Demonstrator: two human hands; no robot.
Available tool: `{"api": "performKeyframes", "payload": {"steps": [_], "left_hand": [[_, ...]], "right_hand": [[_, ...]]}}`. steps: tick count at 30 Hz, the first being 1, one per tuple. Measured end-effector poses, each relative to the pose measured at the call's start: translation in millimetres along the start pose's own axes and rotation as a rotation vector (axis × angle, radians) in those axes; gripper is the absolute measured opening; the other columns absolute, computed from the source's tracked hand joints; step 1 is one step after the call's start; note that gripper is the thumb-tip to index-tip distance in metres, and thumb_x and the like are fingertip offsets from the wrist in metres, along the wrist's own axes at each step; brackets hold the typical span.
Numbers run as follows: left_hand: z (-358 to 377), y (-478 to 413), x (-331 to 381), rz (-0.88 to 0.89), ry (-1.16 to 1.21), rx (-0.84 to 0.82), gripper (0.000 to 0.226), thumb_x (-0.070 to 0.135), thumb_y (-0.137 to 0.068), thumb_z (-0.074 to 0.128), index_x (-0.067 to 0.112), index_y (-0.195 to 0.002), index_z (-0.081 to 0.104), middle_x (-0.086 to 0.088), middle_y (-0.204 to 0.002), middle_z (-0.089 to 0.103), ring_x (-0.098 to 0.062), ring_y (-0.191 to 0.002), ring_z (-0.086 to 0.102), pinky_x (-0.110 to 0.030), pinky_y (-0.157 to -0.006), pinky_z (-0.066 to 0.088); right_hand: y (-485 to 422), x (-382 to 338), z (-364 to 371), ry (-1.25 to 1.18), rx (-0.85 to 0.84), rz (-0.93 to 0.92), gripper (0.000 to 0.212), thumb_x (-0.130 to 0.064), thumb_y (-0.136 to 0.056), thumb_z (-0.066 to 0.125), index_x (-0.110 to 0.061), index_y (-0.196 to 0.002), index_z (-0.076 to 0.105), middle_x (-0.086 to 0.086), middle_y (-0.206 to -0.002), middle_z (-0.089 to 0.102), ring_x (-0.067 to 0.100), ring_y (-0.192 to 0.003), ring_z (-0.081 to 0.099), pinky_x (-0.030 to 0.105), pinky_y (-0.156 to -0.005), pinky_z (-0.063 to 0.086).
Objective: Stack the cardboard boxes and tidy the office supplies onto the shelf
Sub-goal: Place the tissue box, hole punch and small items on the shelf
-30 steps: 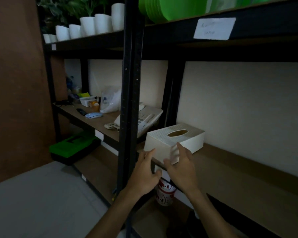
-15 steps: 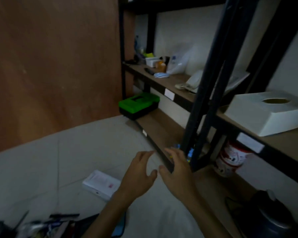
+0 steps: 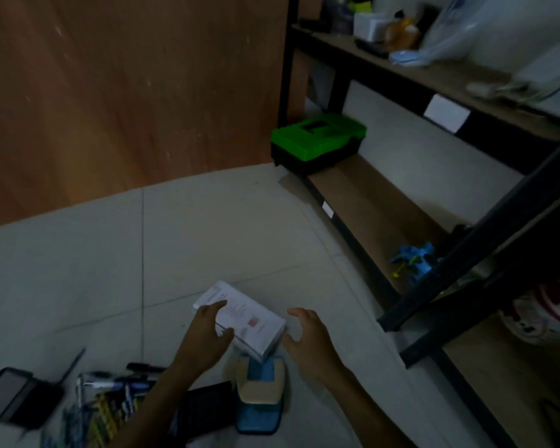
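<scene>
A small white box (image 3: 244,316) with a pink mark lies on the tiled floor. My left hand (image 3: 206,337) is at its left end, fingers spread and touching its top edge. To the box's right my right hand (image 3: 307,337) hovers open, fingers loosely curved, a small gap from the box. Pens and markers (image 3: 117,386) lie scattered at the lower left. A blue and beige eraser-like block (image 3: 261,389) sits just below the box, beside a dark flat case (image 3: 207,405).
The black metal shelf (image 3: 450,88) with wooden boards stands on the right. A green and black toolbox (image 3: 317,140) sits on its lowest board, with a blue object (image 3: 413,258) further along. A dark device (image 3: 10,396) lies at the far left.
My view has swung down from the shelf and the tissue box to the floor. Both hands have come down to the small white box.
</scene>
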State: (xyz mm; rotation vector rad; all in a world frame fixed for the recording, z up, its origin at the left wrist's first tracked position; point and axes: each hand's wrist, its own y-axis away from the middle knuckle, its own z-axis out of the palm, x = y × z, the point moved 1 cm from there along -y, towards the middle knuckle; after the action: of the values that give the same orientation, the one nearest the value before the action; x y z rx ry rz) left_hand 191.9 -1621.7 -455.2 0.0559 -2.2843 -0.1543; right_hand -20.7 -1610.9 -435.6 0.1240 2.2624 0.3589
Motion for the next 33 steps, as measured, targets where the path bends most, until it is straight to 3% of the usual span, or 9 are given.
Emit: {"api": "performKeyframes", "payload": {"steps": [3,7,11,14,18,23,27,30,33], "left_hand": [[11.7,-17.6,-34.7,-0.139,-0.024,-0.078,0.063,0.011,-0.086,0.065,0.005,-0.14,0.034,-0.021,-0.136,0.042,-0.031,-0.122,0.046,-0.03,-0.1,0.035],[31.2,-39.2,-59.4,-0.206,-0.044,-0.169,0.068,0.017,-0.09,0.061,0.011,-0.146,0.024,-0.018,-0.139,0.04,-0.028,-0.127,0.042,-0.027,-0.102,0.033],[49.6,-51.8,-71.3,-0.157,-0.053,-0.223,0.069,0.016,-0.089,0.061,0.012,-0.147,0.023,-0.016,-0.146,0.033,-0.026,-0.133,0.036,-0.027,-0.107,0.029],[60.3,-53.8,-76.7,-0.169,-0.082,-0.234,0.069,0.019,-0.09,0.06,0.011,-0.147,0.023,-0.015,-0.148,0.024,-0.025,-0.133,0.035,-0.027,-0.107,0.03],[68.9,-49.5,-77.4,-0.18,-0.111,-0.208,0.064,0.017,-0.09,0.058,0.008,-0.145,0.026,-0.013,-0.148,0.019,-0.023,-0.131,0.039,-0.021,-0.102,0.032],[69.4,-46.3,-80.2,-0.176,-0.168,-0.218,0.07,0.023,-0.09,0.059,0.011,-0.146,0.02,-0.011,-0.152,0.011,-0.022,-0.13,0.041,-0.022,-0.099,0.036],[65.3,-39.9,-81.6,-0.215,-0.129,-0.219,0.074,0.023,-0.089,0.061,0.012,-0.148,0.017,-0.009,-0.156,0.006,-0.022,-0.135,0.035,-0.025,-0.103,0.034],[56.4,-40.1,-81.2,-0.244,-0.064,-0.164,0.066,0.018,-0.09,0.06,0.008,-0.145,0.025,-0.013,-0.153,0.017,-0.023,-0.137,0.03,-0.023,-0.106,0.027],[44.8,-36.6,-74.8,-0.306,0.107,-0.092,0.047,0.014,-0.092,0.057,0.003,-0.136,0.043,-0.015,-0.143,0.04,-0.019,-0.126,0.041,-0.022,-0.097,0.032]], "right_hand": [[-35.3,16.0,30.3,-0.092,-0.033,0.171,0.047,-0.017,-0.088,0.061,-0.011,-0.131,0.044,0.006,-0.128,0.052,0.01,-0.096,0.05,0.003,-0.055,0.039],[-76.3,36.4,66.1,-0.276,-0.061,0.393,0.051,-0.019,-0.085,0.062,-0.009,-0.129,0.039,0.008,-0.123,0.057,0.017,-0.094,0.056,0.012,-0.053,0.042],[-111.3,69.3,101.9,-0.466,-0.036,0.512,0.068,-0.029,-0.063,0.07,-0.001,-0.122,0.054,0.009,-0.109,0.066,0.022,-0.092,0.065,0.029,-0.07,0.058],[-117.5,74.5,111.9,-0.555,-0.029,0.569,0.044,-0.014,-0.074,0.07,-0.002,-0.115,0.062,0.011,-0.107,0.069,0.026,-0.093,0.067,0.043,-0.082,0.056],[-116.8,74.2,109.6,-0.753,-0.046,0.68,0.036,-0.002,-0.079,0.069,0.0,-0.114,0.061,0.017,-0.11,0.066,0.032,-0.096,0.065,0.044,-0.082,0.056],[-127.7,72.8,114.7,-0.885,-0.114,0.675,0.049,-0.003,-0.071,0.074,0.001,-0.117,0.061,0.017,-0.11,0.067,0.034,-0.098,0.065,0.046,-0.087,0.053],[-119.6,69.2,117.0,-0.901,-0.122,0.639,0.037,-0.006,-0.072,0.077,-0.001,-0.108,0.066,0.016,-0.106,0.07,0.032,-0.095,0.067,0.047,-0.091,0.052],[-114.1,63.3,117.0,-0.814,-0.073,0.53,0.044,-0.019,-0.063,0.085,-0.008,-0.103,0.069,0.011,-0.101,0.072,0.028,-0.092,0.069,0.046,-0.085,0.055],[-103.4,46.5,118.4,-0.778,0.019,0.384,0.056,-0.017,-0.06,0.085,-0.007,-0.11,0.064,0.012,-0.108,0.069,0.026,-0.093,0.068,0.043,-0.076,0.058]]}}
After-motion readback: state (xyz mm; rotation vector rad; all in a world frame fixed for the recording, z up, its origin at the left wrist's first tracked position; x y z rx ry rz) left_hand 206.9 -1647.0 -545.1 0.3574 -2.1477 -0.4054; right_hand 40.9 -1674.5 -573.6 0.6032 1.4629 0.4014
